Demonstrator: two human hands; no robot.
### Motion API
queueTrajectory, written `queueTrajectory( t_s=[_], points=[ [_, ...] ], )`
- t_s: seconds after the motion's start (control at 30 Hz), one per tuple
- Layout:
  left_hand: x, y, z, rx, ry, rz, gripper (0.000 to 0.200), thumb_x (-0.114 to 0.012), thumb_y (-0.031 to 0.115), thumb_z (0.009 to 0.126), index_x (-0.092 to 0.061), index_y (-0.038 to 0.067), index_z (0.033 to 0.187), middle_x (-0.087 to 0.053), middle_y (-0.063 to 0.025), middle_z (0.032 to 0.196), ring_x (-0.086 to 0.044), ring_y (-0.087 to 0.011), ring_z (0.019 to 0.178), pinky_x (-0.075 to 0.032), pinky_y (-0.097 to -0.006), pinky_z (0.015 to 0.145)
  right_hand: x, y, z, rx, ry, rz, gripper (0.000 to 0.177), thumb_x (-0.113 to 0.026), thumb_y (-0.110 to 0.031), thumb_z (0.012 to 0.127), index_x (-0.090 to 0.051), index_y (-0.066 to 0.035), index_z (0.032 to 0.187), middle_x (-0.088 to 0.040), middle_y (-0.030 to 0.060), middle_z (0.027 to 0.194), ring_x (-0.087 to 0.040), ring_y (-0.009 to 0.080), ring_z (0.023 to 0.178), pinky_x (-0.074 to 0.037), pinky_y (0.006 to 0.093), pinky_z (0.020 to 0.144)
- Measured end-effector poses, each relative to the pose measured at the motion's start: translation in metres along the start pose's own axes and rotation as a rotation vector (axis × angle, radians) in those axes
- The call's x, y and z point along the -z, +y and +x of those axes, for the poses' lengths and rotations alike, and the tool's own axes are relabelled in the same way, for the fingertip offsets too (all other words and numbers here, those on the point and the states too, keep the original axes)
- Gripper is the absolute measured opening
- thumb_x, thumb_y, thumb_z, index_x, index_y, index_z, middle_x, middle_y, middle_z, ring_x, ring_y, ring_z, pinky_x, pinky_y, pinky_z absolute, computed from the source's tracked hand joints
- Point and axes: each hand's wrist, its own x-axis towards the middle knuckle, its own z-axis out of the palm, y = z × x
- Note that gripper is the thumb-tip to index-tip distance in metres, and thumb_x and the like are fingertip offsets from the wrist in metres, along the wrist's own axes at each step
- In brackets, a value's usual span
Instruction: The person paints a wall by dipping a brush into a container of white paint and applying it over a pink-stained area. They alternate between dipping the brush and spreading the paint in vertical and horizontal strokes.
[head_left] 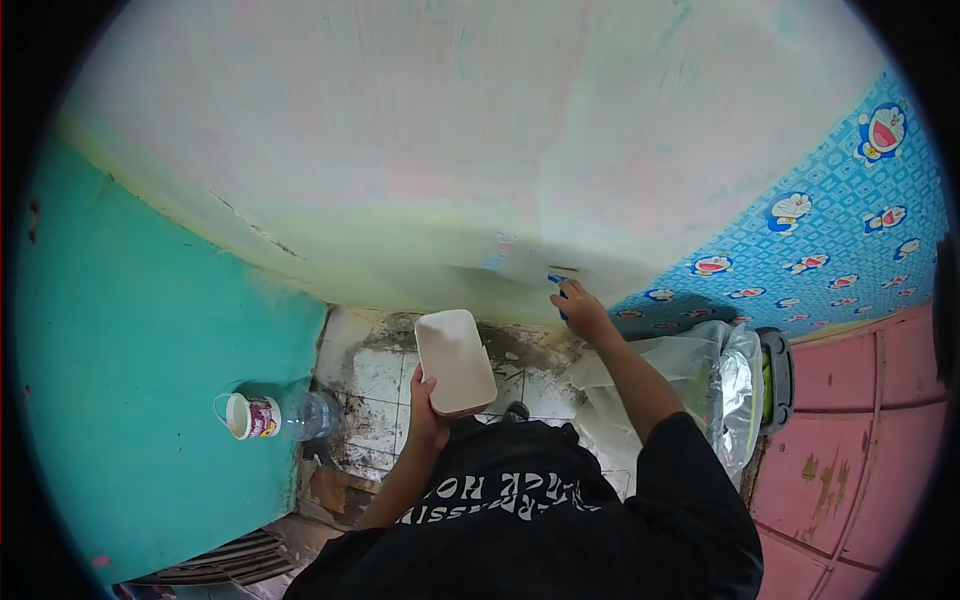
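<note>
My left hand (427, 410) grips a shallow, white rectangular plastic tub (455, 360) by its left side, in front of my body. Its open side faces up toward me, and pale material lies inside. Fingers of my right hand (585, 312) are wrapped round a blue-handled flat tool (559, 283). The tool's head is at the lower part of the pale wall (480, 190); whether it is a scraper or a brush is too small to tell. Patches of blue and pink show on the wall just left of the tool.
On the left, a white bucket (240, 415) with a printed label stands by a clear plastic bottle (316, 415). Clear plastic sheeting (680, 375) and a grey-lidded bin (776, 380) are at right. Blue cartoon wallpaper (800, 240) covers the right wall. The tiled floor (375, 380) is stained.
</note>
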Motion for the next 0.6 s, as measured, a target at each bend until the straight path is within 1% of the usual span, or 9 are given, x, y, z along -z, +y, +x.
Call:
queueTrajectory(
  t_s=[0.07,0.1,0.2,0.27,0.33,0.43,0.47,0.57,0.6],
  points=[
    [-0.006,0.008,-0.005,0.017,0.040,0.008,0.067,-0.049,0.027,0.096,-0.018,0.013,0.154,-0.046,-0.0182,0.143,-0.056,-0.0356,0.128,-0.054,-0.0543,0.099,0.035,-0.009,0.008,0.069,0.023,-0.011,0.022,-0.061,-0.004,0.084,-0.064,-0.005,0.105,-0.059,0.0201,0.127,-0.055,0.0376,0.127,-0.056,0.0451,0.093],
    [-0.007,0.010,-0.005,0.015,0.025,-0.002,0.067,-0.049,0.028,0.096,-0.018,0.013,0.154,-0.046,-0.0182,0.143,-0.056,-0.0361,0.128,-0.055,-0.0551,0.098,0.057,-0.014,0.010,0.103,0.032,-0.018,0.024,-0.062,-0.003,0.083,-0.065,-0.005,0.107,-0.059,0.0204,0.128,-0.055,0.0377,0.127,-0.056,0.0447,0.094],
    [-0.012,0.016,-0.003,0.020,-0.004,-0.014,0.067,-0.047,0.028,0.097,-0.017,0.014,0.155,-0.045,-0.0183,0.144,-0.056,-0.0369,0.128,-0.055,-0.0563,0.097,0.125,-0.025,0.007,0.259,0.301,-0.001,0.030,-0.064,-0.003,0.082,-0.069,-0.006,0.112,-0.061,0.0221,0.129,-0.058,0.0401,0.124,-0.055,0.0446,0.098],
    [-0.016,0.021,-0.004,0.027,-0.002,0.007,0.066,-0.047,0.028,0.097,-0.017,0.013,0.155,-0.045,-0.0182,0.144,-0.056,-0.0366,0.128,-0.055,-0.0556,0.098,0.169,-0.037,0.001,0.219,0.401,-0.031,0.032,-0.065,-0.003,0.082,-0.071,-0.006,0.113,-0.062,0.0232,0.130,-0.060,0.0418,0.122,-0.053,0.0453,0.100],
    [-0.009,0.013,-0.001,0.010,-0.009,-0.009,0.066,-0.047,0.028,0.097,-0.018,0.012,0.154,-0.045,-0.0181,0.144,-0.056,-0.0360,0.128,-0.056,-0.0551,0.097,0.182,-0.043,-0.006,0.190,0.502,-0.063,0.031,-0.066,-0.002,0.081,-0.073,-0.006,0.111,-0.062,0.0249,0.128,-0.060,0.0436,0.120,-0.053,0.0467,0.101],
    [-0.004,0.004,0.004,0.009,0.013,-0.010,0.065,-0.048,0.028,0.097,-0.020,0.011,0.154,-0.046,-0.0177,0.144,-0.056,-0.0348,0.127,-0.056,-0.0535,0.097,0.153,-0.045,-0.022,0.218,0.438,0.012,0.035,-0.066,-0.002,0.080,-0.071,-0.006,0.114,-0.060,0.0250,0.131,-0.059,0.0426,0.124,-0.052,0.0459,0.103],
    [-0.003,0.003,0.004,0.010,0.029,-0.007,0.065,-0.048,0.028,0.097,-0.021,0.011,0.153,-0.046,-0.0175,0.144,-0.056,-0.0344,0.127,-0.056,-0.0529,0.096,0.126,-0.038,-0.028,0.178,0.332,0.008,0.036,-0.065,-0.003,0.080,-0.069,-0.007,0.116,-0.058,0.0238,0.133,-0.057,0.0407,0.126,-0.052,0.0449,0.102],
    [0.001,0.002,0.003,-0.039,0.002,-0.024,0.065,-0.050,0.028,0.096,-0.023,0.011,0.153,-0.047,-0.0162,0.142,-0.057,-0.0329,0.126,-0.056,-0.0498,0.096,0.050,-0.019,-0.036,0.062,0.098,0.053,0.032,-0.063,-0.003,0.082,-0.066,-0.007,0.113,-0.058,0.0212,0.132,-0.055,0.0386,0.128,-0.053,0.0439,0.100],
    [0.001,0.005,0.000,-0.026,0.003,-0.024,0.065,-0.051,0.027,0.096,-0.023,0.011,0.152,-0.047,-0.0159,0.141,-0.056,-0.0325,0.126,-0.055,-0.0492,0.097,0.028,-0.011,-0.035,0.054,0.067,0.046,0.029,-0.063,-0.003,0.082,-0.066,-0.007,0.110,-0.058,0.0205,0.130,-0.055,0.0381,0.128,-0.054,0.0436,0.098]
  ],
)
